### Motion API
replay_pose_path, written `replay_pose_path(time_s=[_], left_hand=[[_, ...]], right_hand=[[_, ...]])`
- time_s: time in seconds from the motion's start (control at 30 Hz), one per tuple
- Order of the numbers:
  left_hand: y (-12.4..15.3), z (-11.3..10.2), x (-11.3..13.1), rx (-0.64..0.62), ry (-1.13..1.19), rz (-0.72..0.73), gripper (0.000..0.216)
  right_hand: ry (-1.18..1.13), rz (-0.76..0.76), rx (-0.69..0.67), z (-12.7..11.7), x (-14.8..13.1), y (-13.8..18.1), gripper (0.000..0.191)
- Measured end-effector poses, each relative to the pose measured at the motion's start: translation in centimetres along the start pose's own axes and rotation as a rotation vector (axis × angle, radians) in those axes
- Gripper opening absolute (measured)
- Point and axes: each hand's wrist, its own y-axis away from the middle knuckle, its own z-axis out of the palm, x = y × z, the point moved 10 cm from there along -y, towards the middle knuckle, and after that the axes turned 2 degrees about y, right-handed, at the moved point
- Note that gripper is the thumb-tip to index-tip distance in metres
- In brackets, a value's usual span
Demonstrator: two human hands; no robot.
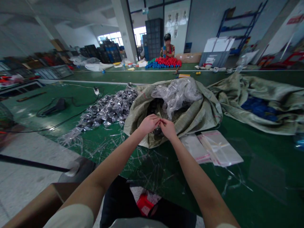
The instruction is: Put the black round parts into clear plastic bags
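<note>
My left hand (150, 123) and my right hand (168, 128) meet at the mouth of a large woven sack (204, 109), fingertips pinched together. Between and just below them hangs a small clear plastic bag (157, 131) with something dark in it, partly hidden by the fingers. Dark items lie in shadow inside the sack. Crumpled clear plastic (177, 93) drapes over the sack's far rim. To the left spreads a heap of dark pieces wrapped in clear plastic (108, 107). Flat clear bags (219, 148) are stacked to the right of my right forearm.
Thin plastic strips (152, 167) litter the green table near me. A second woven sack (247, 88) holding blue items lies at the right. A black tool with a cable (55, 107) rests at the left. Across the table, a person (168, 49) sits behind red and blue pieces (163, 62).
</note>
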Motion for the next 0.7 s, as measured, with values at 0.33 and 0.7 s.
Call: replay_pose_path(time_s=[0.33, 0.7], left_hand=[[-0.1, 0.5, -1.1, 0.020, -0.046, -0.088, 0.015], [4.1, 0.6, -11.1, 0.593, 1.005, -0.939, 0.011]], right_hand=[[-0.058, 0.068, 0.012, -0.1, 0.9, 0.1, 0.024], [-0.328, 0.255, 0.112, 0.3, 3.9, 0.2, 0.018]])
